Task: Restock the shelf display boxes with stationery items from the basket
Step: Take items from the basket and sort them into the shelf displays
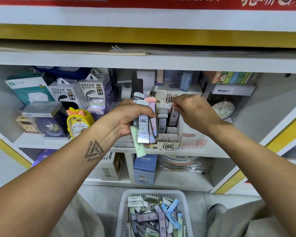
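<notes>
My left hand (126,117) grips a bundle of several pencil-lead cases (143,127), pastel and holographic, fanned upright in front of the shelf. My right hand (193,110) pinches the top of one dark lead case (173,117) standing in a right-hand slot of the white cardboard display box (169,144) marked "0.7 HB 100". Other cases (162,118) stand in the box's middle slots. On the floor below sits the white plastic basket (125,207), filled with several loose lead cases and erasers (161,216).
A yellow duck alarm clock (78,122) and power bank boxes (92,94) stand left of the display box. A round clock (223,108) is to the right. A lower shelf holds a blue CRUHRE box (144,170). My knees flank the basket.
</notes>
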A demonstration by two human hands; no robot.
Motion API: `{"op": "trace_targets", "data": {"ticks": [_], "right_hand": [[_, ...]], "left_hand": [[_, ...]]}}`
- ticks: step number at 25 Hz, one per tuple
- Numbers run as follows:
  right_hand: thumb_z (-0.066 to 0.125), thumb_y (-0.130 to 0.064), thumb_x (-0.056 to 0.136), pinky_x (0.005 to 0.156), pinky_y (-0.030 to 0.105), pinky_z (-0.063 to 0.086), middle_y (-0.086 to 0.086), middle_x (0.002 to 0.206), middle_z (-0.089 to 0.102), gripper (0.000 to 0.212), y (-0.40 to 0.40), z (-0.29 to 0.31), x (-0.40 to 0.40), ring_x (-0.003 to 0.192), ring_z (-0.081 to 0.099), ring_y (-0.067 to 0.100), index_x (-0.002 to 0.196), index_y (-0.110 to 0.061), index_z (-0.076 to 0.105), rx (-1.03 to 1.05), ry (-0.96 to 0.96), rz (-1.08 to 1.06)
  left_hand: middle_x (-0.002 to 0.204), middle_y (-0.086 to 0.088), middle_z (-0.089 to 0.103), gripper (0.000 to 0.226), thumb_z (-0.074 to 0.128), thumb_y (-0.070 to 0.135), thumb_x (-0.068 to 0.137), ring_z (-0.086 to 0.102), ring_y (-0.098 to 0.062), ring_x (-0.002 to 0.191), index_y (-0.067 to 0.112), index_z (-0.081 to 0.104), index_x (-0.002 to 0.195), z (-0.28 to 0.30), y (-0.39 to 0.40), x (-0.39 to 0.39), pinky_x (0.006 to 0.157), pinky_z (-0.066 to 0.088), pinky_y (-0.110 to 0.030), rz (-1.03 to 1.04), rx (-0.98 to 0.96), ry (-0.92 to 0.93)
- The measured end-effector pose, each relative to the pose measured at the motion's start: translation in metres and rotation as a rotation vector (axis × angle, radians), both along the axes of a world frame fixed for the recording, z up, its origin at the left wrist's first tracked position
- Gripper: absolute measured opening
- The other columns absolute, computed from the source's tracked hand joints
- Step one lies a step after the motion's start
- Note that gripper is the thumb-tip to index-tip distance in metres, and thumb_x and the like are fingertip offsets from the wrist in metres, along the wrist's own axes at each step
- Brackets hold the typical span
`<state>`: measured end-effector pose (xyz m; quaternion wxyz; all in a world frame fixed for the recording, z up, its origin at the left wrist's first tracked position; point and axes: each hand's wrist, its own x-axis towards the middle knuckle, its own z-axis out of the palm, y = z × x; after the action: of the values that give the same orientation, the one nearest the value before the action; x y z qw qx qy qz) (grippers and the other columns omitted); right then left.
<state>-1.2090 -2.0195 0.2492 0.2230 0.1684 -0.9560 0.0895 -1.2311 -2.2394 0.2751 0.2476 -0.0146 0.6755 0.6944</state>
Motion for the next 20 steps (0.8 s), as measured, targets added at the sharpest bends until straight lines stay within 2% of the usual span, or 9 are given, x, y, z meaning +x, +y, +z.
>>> {"op": "trace_targets", "data": {"ticks": [2,6,10,11,12,14,15,17,20], "right_hand": [[0.060,-0.020,0.097,0.055,0.036,0.035,0.013,0.079,0.067,0.012,-0.002,-0.003,0.001,0.071,0.060,0.038,0.103,-0.010,0.057,0.049,0.047,-0.057],[0.070,-0.023,0.090,0.056,0.032,0.031,0.007,0.076,0.066,0.016,-0.005,-0.007,0.000,0.070,0.060,0.035,0.096,-0.017,0.056,0.015,0.014,-0.093],[0.064,-0.024,0.095,0.065,0.036,0.048,0.004,0.095,0.066,0.014,-0.005,-0.003,-0.001,0.086,0.063,0.029,0.095,-0.012,0.071,0.070,0.005,-0.157],[0.063,-0.025,0.096,0.069,0.037,0.051,0.002,0.095,0.068,0.016,-0.008,-0.001,-0.001,0.086,0.064,0.025,0.096,-0.013,0.073,-0.007,-0.023,-0.150],[0.062,-0.028,0.096,0.070,0.036,0.053,-0.001,0.089,0.070,0.017,-0.013,0.004,0.000,0.081,0.065,0.018,0.096,-0.016,0.074,-0.190,-0.113,-0.120],[0.066,-0.037,0.095,0.059,0.026,0.053,-0.002,0.074,0.072,0.019,-0.029,0.013,0.005,0.064,0.065,0.009,0.095,-0.020,0.074,-0.689,-0.402,-0.027],[0.070,-0.040,0.092,0.054,0.024,0.051,0.002,0.072,0.073,0.023,-0.036,0.016,0.007,0.059,0.064,0.010,0.095,-0.017,0.072,-0.853,-0.503,0.000],[0.076,-0.036,0.087,0.047,0.024,0.048,0.008,0.070,0.073,0.032,-0.044,0.018,0.009,0.053,0.061,0.014,0.095,-0.006,0.067,-0.978,-0.562,-0.009],[0.079,-0.014,0.085,0.045,0.025,0.046,0.012,0.065,0.068,0.029,-0.044,0.021,0.010,0.049,0.059,0.016,0.098,0.007,0.063,-1.112,-0.556,-0.039]], "left_hand": [[0.103,-0.028,0.071,0.040,0.067,-0.018,0.075,0.071,-0.033,0.075,-0.007,0.067,0.113,0.000,0.001,0.001,0.061,0.062,-0.046,-0.003,0.004,0.012],[0.086,-0.022,0.073,0.033,0.066,-0.020,0.075,0.072,-0.027,0.065,-0.003,0.071,0.103,-0.002,0.003,0.001,0.055,0.059,-0.039,-0.009,0.024,0.031],[0.083,-0.020,0.074,0.032,0.066,-0.019,0.075,0.072,-0.027,0.065,-0.003,0.071,0.101,-0.003,0.003,0.002,0.056,0.060,-0.039,-0.019,0.025,0.036],[0.080,-0.019,0.074,0.030,0.066,-0.019,0.075,0.072,-0.026,0.064,-0.001,0.072,0.098,-0.003,0.004,0.002,0.057,0.060,-0.038,-0.024,0.026,0.041],[0.076,-0.017,0.074,0.028,0.066,-0.019,0.075,0.072,-0.025,0.062,0.001,0.073,0.093,-0.003,0.005,0.002,0.056,0.060,-0.038,-0.028,0.026,0.050],[0.069,-0.014,0.072,0.027,0.066,-0.019,0.075,0.071,-0.024,0.060,0.005,0.073,0.086,-0.004,0.006,0.004,0.054,0.059,-0.035,-0.031,0.026,0.067],[0.069,-0.014,0.072,0.027,0.066,-0.020,0.074,0.071,-0.024,0.060,0.004,0.073,0.086,-0.004,0.007,0.005,0.054,0.058,-0.033,-0.035,0.033,0.071],[0.072,-0.016,0.073,0.028,0.065,-0.021,0.074,0.072,-0.024,0.063,0.002,0.073,0.087,-0.005,0.008,0.007,0.056,0.059,-0.033,-0.051,0.058,0.070],[0.074,-0.016,0.074,0.028,0.065,-0.020,0.075,0.072,-0.024,0.064,0.003,0.074,0.087,-0.004,0.009,0.009,0.058,0.060,-0.034,-0.046,0.077,0.059]]}}
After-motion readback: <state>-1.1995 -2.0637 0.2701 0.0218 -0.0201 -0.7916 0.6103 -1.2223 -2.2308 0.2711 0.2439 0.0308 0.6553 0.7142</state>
